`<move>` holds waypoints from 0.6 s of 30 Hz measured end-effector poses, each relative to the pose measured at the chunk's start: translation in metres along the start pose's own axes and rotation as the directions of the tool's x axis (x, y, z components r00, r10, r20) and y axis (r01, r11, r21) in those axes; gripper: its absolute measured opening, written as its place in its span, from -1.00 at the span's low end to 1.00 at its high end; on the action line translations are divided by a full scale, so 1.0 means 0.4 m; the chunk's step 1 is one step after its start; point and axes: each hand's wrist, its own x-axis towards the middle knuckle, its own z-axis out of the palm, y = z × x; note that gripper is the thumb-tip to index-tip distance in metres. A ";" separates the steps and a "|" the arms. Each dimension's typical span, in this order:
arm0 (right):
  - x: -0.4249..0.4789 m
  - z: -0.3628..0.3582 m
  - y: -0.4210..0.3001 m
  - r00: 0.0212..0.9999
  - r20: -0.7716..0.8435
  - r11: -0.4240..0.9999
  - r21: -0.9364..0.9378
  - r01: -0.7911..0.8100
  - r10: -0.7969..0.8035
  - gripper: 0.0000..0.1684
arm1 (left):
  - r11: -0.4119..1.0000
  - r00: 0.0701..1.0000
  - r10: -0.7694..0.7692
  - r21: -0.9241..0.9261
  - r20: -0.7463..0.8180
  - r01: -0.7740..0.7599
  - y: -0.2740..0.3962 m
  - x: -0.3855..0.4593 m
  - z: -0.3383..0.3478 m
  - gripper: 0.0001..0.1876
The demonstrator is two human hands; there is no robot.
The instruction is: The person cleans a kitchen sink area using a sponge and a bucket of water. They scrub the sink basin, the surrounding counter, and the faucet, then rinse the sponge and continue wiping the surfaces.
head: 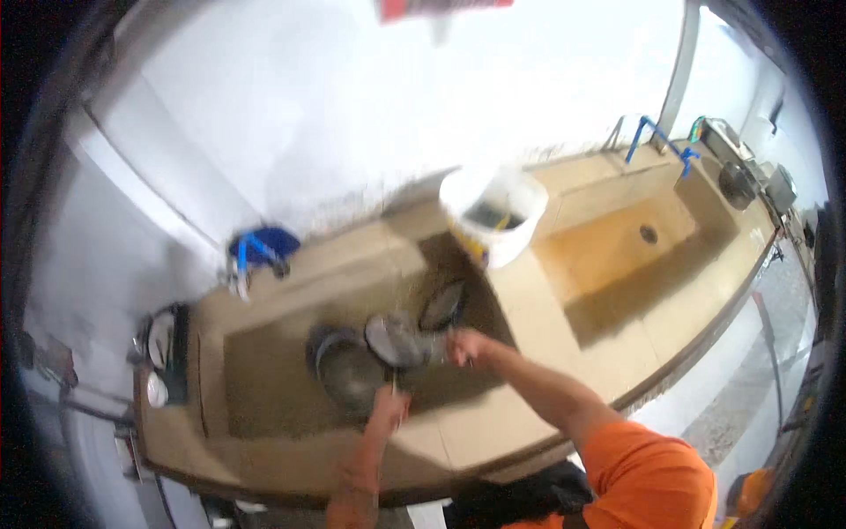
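Over the near side of a tiled sink basin (264,397), my left hand (392,406) is closed round a thin handle beside a round dark metal pot (353,373). What that handle belongs to is unclear. To its right, my right hand (468,347) grips something blurred, close to a greyish metal vessel (396,340) that lies against the pot's rim. Whether the hand holds this vessel cannot be told. A dark oval pan or dish (443,304) rests in the basin just behind my right hand.
A white plastic bucket (492,254) with dark contents stands on the divider. Beyond it is a second basin (595,258) with a drain and a blue tap (687,159). A blue bowl (281,241) sits behind the near basin. Dishes (158,390) stand at the left end, a dark pot (737,185) at the far right.
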 end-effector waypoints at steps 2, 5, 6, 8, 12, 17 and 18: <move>-0.044 -0.008 -0.068 0.953 0.293 0.775 -0.584 0.241 -0.076 -0.76 | 0.957 0.952 0.182 0.267 -0.246 -0.114 -0.166 0.040 -0.024 -0.66; -0.188 -0.042 -0.122 0.988 0.055 0.694 -0.717 -0.062 0.144 -0.50 | 0.862 0.866 0.241 0.507 -0.438 0.016 -0.209 -0.038 0.022 -0.52; -0.294 -0.072 -0.252 0.989 -0.026 0.777 -0.616 -0.132 0.148 -0.38 | 0.880 0.850 0.167 0.465 -0.500 0.100 -0.265 -0.080 0.013 -0.53; -0.383 -0.199 -0.271 0.978 -0.136 0.857 -0.472 -0.206 0.161 -0.40 | 0.912 0.850 0.161 0.404 -0.501 0.066 -0.157 -0.122 0.066 -0.53; -0.514 -0.311 -0.259 0.982 -0.141 0.975 -0.204 0.092 -0.123 -0.36 | 0.969 0.849 0.179 0.238 -0.498 -0.065 -0.051 -0.211 0.157 -0.55; -0.764 -0.425 -0.354 0.854 -0.285 0.901 -0.145 0.410 -0.435 -0.42 | 0.969 0.874 0.190 -0.057 -0.448 -0.240 -0.030 -0.311 0.307 -0.57; -0.805 -0.467 -0.389 0.838 -0.293 0.888 -0.162 0.431 -0.460 -0.44 | 0.954 0.880 0.197 -0.123 -0.432 -0.274 -0.030 -0.323 0.333 -0.57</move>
